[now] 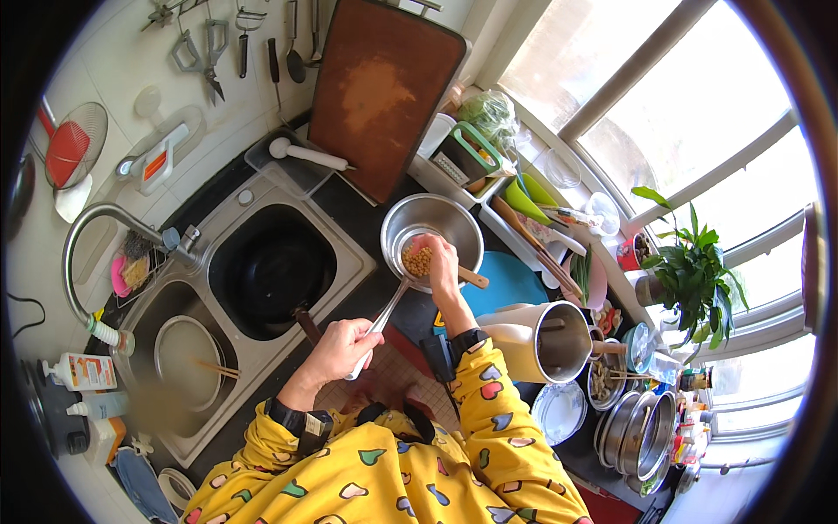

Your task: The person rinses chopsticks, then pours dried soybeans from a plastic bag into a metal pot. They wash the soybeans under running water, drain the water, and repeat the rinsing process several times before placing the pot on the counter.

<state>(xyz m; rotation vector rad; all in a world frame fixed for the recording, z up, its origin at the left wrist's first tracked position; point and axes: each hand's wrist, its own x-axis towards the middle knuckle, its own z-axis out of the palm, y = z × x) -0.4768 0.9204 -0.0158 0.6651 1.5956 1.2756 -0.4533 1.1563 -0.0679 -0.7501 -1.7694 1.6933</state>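
My left hand [340, 350] grips the long metal handle [389, 308] of a ladle or skimmer. Its head rests inside a stainless steel bowl [463, 219] on the black counter, full of yellow beans [416, 261] that look like soybeans. Over the same bowl, my right hand [440, 262] reaches down, its bent fingertips at the beans; whether they pinch any is hidden. A wooden handle [474, 278] pokes out past the bowl's rim beside my right hand, its other end out of sight. Close to my right forearm lies a cream jug [517, 334] with a steel interior, tilted towards me.
On the left is a double sink with a dark basin [272, 275]; a pot [190, 360] of cloudy liquid and chopsticks sits in the other basin. A large cutting board [386, 98] leans behind the bowl. Right of it are a blue round board [507, 281], plates [560, 412] and stacked steel pans [635, 435].
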